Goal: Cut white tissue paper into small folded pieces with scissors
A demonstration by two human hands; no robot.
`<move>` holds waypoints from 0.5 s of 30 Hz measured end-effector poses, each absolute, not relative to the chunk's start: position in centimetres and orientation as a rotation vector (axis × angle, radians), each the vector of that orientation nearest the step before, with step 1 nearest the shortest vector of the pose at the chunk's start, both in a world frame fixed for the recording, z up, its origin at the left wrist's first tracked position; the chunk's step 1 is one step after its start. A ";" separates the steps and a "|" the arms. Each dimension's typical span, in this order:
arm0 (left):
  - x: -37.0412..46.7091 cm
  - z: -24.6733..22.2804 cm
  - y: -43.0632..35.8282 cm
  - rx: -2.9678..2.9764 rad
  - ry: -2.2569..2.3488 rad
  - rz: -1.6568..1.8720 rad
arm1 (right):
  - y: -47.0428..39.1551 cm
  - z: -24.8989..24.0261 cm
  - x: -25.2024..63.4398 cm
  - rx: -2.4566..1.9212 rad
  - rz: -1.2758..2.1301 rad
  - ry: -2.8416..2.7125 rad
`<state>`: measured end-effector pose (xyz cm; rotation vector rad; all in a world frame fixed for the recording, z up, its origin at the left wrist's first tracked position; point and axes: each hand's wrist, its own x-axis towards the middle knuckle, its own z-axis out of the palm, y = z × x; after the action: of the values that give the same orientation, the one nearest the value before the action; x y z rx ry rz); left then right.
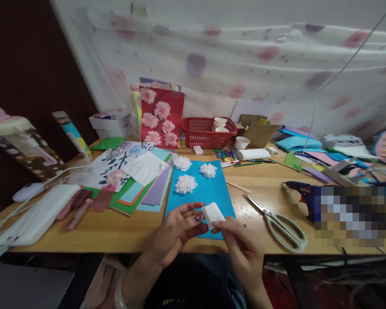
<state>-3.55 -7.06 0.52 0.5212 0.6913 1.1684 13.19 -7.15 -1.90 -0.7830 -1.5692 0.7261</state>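
A small folded piece of white tissue paper (213, 214) is pinched at its lower right corner by my right hand (244, 240). My left hand (178, 231) is beside the paper's left edge, fingers apart and slightly curled, the thumb close to the edge; whether it touches is hard to tell. Under both hands lies a blue sheet of card (209, 189) on the wooden table. Ruffled white paper flowers rest on the card's upper part: one at the upper left corner (182, 163), one below it (185, 184), one to the right (208, 170).
Scissors (276, 225) and a glue gun (304, 195) lie at the right. Coloured sheets (154, 195) are piled to the left, near a white power strip (38, 214). Behind stand a red card with pink flowers (162, 116) and a red basket (209, 137) holding paper cups.
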 end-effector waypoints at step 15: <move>-2.5 -0.4 -7.1 0.578 0.860 1.304 | -6.9 -2.3 12.7 -0.630 0.253 -1.826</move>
<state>-2.52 -7.10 -0.41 0.5780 0.8603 1.3039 12.69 -6.87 -2.33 -0.6305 -1.8257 0.2529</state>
